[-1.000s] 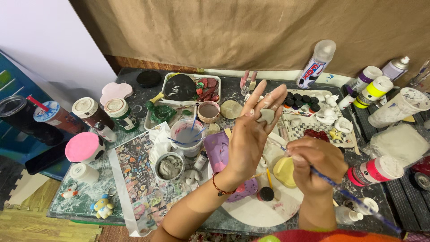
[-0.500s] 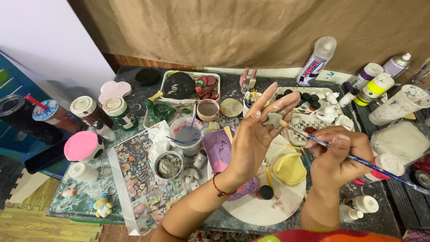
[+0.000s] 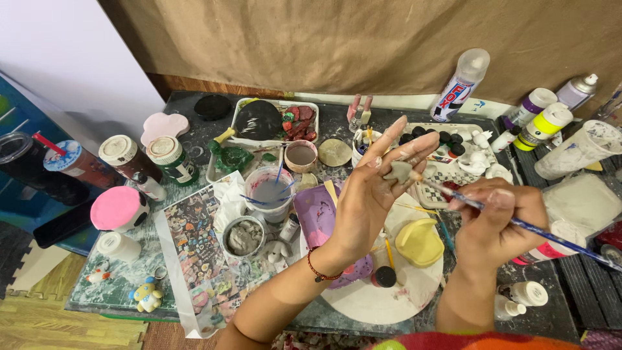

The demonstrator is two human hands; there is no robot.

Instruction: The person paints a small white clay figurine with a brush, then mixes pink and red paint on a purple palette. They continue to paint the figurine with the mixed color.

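The left hand pinched a small grey piece. The right hand gripped a brush, painting it; steady dabs came next.

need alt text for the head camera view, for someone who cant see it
Seen from above, the left hand pinches a small grey clay piece while the right hand touches a blue-handled paintbrush to it. Below lies a cluttered craft table with a yellow clay shape, paint bottles and a water cup.
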